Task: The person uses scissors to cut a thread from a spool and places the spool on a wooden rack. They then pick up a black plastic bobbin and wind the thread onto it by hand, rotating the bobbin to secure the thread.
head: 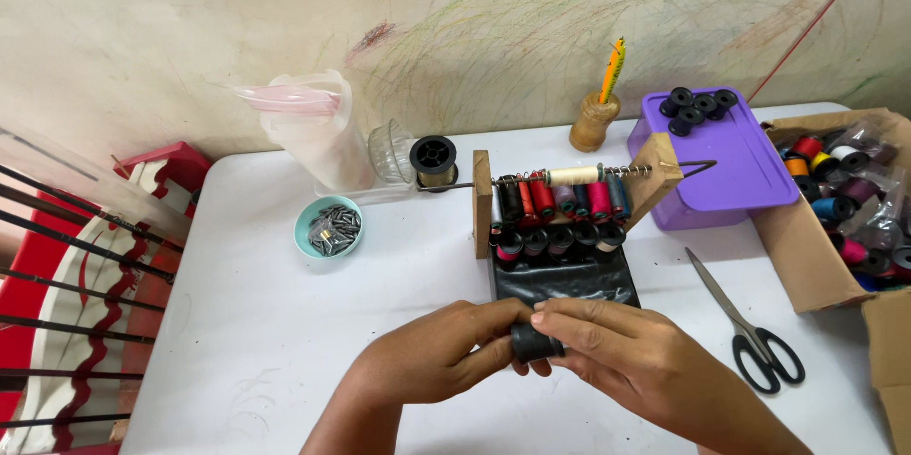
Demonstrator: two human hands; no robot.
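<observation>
Both hands meet over the white table (285, 322) near its front edge. My left hand (441, 351) and my right hand (622, 355) together grip a small black spool (533, 344), fingers wrapped around its ends. Just beyond them lies a sheet of black plastic (567, 279). Behind that stands a wooden winding frame (484, 189) with a metal rod carrying several thread spools (560, 197) in red, black, cream, pink and blue, with a second row of spools below.
Black-handled scissors (754, 336) lie to the right. A cardboard box (816, 246) of coloured spools sits at the right edge. A purple lid (731, 156) holds black bobbins. A teal bowl (327, 227) of small metal pieces, a clear plastic jug (313, 128) and a wooden pen holder (593, 123) stand behind.
</observation>
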